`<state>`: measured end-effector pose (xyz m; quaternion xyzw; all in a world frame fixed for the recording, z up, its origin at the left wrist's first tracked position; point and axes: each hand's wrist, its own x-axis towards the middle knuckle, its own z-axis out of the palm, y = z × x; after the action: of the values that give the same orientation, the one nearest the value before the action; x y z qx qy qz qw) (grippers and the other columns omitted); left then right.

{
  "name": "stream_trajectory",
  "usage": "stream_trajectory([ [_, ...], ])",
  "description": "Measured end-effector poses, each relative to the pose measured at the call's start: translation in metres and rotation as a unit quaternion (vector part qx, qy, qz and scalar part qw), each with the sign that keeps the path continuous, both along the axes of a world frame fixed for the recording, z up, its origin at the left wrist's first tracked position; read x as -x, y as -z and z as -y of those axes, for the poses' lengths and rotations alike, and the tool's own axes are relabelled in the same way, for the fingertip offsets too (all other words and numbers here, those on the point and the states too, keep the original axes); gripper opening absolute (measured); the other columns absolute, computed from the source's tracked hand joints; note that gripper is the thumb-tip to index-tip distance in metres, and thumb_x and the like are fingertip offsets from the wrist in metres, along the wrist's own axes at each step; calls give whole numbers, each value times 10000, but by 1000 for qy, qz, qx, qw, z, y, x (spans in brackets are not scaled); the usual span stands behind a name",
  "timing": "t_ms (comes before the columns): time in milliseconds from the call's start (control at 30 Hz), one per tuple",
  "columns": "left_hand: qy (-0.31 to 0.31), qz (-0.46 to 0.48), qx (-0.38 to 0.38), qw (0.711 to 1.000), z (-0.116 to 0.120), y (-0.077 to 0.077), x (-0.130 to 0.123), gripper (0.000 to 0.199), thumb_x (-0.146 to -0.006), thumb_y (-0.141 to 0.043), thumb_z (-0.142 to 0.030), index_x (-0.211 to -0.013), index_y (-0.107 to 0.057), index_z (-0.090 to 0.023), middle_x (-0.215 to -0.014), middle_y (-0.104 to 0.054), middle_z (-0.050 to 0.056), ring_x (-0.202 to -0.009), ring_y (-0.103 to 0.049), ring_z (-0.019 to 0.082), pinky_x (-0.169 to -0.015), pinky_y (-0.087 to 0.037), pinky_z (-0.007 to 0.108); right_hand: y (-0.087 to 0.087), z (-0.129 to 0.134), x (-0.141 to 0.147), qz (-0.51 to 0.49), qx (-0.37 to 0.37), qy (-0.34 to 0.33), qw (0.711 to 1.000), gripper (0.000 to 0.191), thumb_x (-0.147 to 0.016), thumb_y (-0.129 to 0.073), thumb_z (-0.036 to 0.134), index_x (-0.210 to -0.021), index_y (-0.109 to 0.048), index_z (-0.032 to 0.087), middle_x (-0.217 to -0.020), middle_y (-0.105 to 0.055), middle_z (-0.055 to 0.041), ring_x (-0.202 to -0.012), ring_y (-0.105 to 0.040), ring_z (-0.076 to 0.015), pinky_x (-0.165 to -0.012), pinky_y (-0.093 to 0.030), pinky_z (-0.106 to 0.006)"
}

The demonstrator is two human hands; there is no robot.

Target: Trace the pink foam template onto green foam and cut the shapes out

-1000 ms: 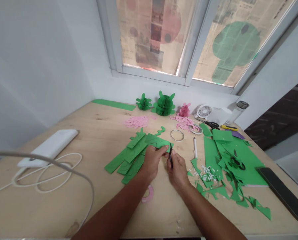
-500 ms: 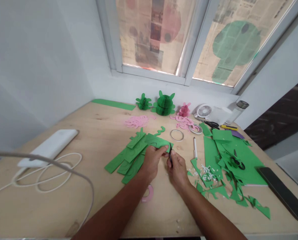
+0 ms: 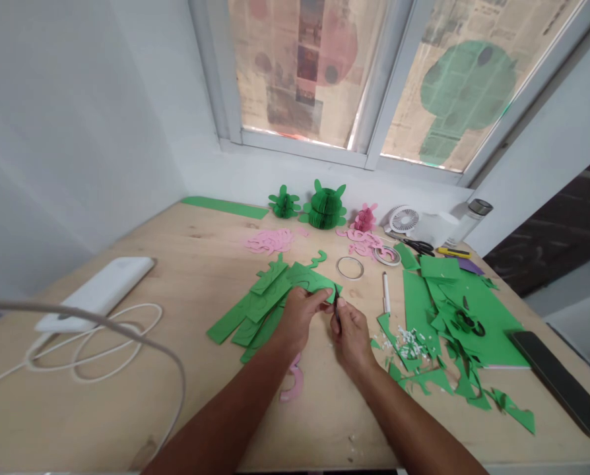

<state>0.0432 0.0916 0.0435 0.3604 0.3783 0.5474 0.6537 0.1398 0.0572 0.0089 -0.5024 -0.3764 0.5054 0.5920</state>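
Observation:
My left hand [image 3: 299, 315] pinches a strip of green paper [image 3: 311, 277] with thin curved lines drawn on it. My right hand [image 3: 350, 331] is closed around a small pair of black scissors [image 3: 337, 305], whose blades meet the paper's right edge; most of the handle is hidden in the fingers. Both hands are close together, just above the table. More green strips [image 3: 262, 305] lie overlapped to the left of my left hand. A curved pink paper piece [image 3: 293, 386] rests partly under my left forearm.
Green scraps [image 3: 438, 379], a white pen [image 3: 386, 290] and a dark phone [image 3: 559, 382] lie to the right. Pink cutouts [image 3: 269, 240], a metal ring [image 3: 350, 267] and green paper figures [image 3: 325, 206] stand or lie farther back. A white power bank [image 3: 101, 290] with a cable occupies the left.
The green strip has turned and shifted slightly left in my left hand, and the scissors stay at its edge. More of the pink piece shows beside my left forearm.

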Motion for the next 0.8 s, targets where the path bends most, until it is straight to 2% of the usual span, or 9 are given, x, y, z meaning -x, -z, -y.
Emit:
stream_trajectory([
  [200, 1, 4, 13, 1000, 1, -2, 1, 208, -583, -748, -287, -549, -597, -149, -542, -560, -13, -516, -492, 105, -578, -452, 255, -2, 0, 0, 3, 2, 6, 1000, 544, -717, -615, 723, -697, -602, 180, -389, -356, 97, -358, -253, -75, -378, -148, -239],
  [567, -39, -33, 10, 999, -7, 13, 2, 230, -566, -775, -334, -584, -637, -150, -569, -584, -7, -568, -527, 126, -634, -468, 271, 6, -1, -2, 12, 15, -5, 1000, 533, -740, -603, 710, -706, -604, 178, -392, -353, 97, -351, -245, -71, -377, -141, -236],
  [800, -26, -78, 2, 997, -9, 7, 7, 216, -577, -750, -327, -565, -622, -153, -566, -578, -8, -572, -512, 124, -619, -450, 258, 5, 0, -1, 3, 21, -13, 1000, 526, -740, -616, 700, -709, -612, 175, -395, -359, 94, -357, -236, -70, -380, -129, -238],
])
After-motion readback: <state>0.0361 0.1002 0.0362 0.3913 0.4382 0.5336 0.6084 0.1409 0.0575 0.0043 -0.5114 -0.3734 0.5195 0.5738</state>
